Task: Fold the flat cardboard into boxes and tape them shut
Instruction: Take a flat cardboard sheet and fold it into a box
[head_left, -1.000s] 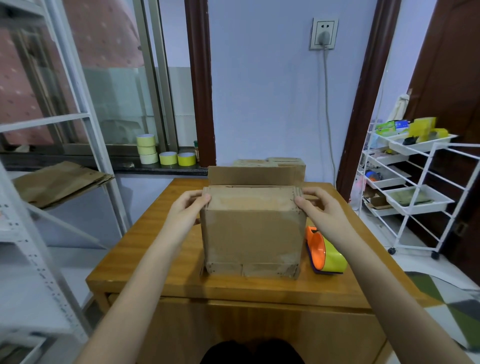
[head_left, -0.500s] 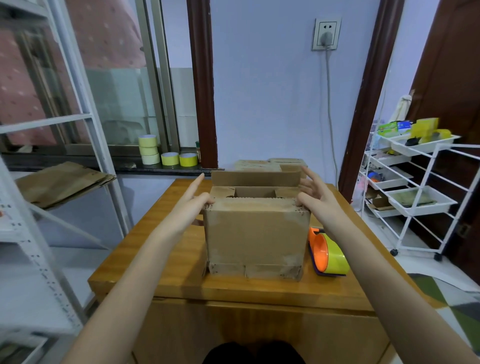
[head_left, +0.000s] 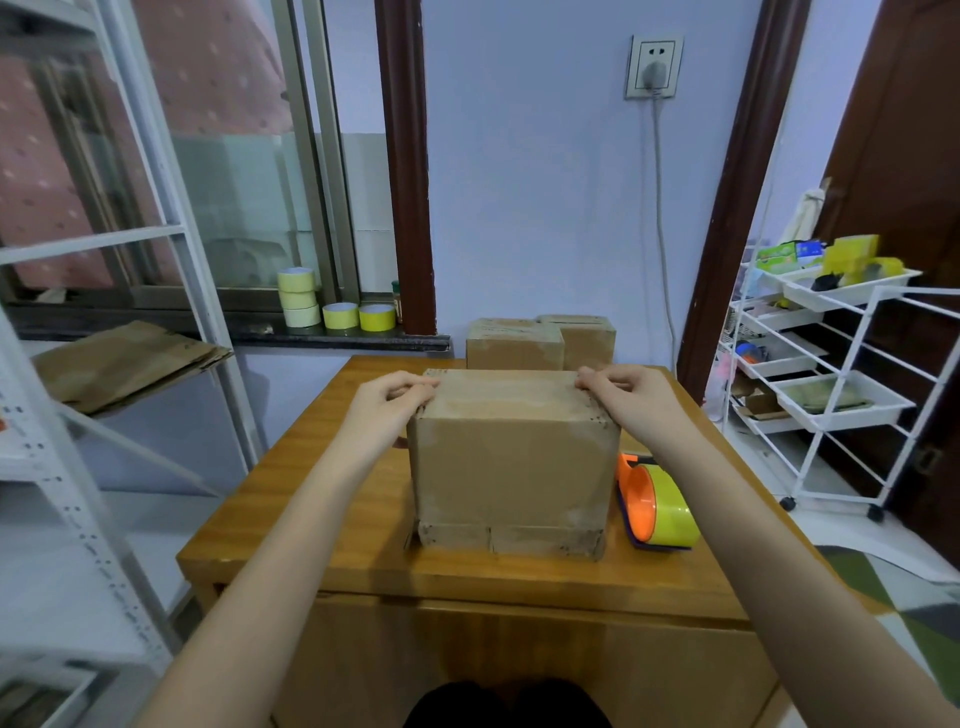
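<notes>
Brown corrugated cardboard box (head_left: 511, 457) upright at the middle of the wooden counter (head_left: 311, 499), top flaps folded down flat, lower flap edges visible along the near base. Left hand (head_left: 387, 402) at the top left corner of the box, fingers curled over the flap edge and pressing it down. Right hand (head_left: 631, 392) at the top right corner, fingers likewise curled over the flap edge, thumb side toward the box. Both hands in contact with the lid, well apart, one at each end.

Orange tape dispenser with a roll of yellow-green tape (head_left: 657, 506) lying on the counter just beside the right wall of the box, untouched. Two smaller closed cardboard boxes (head_left: 540, 343) at the far edge of the counter, side by side against the pale blue wall.

Yellow tape rolls (head_left: 332, 306) on the dark window sill at far left, three stacked and two single. Flat brown cardboard sheets (head_left: 124, 364) piled on a white metal shelf at left. White wire trolley with trays (head_left: 831, 395) at right, holding assorted small items. White wall socket with a plugged cable (head_left: 653, 67) above the counter.
</notes>
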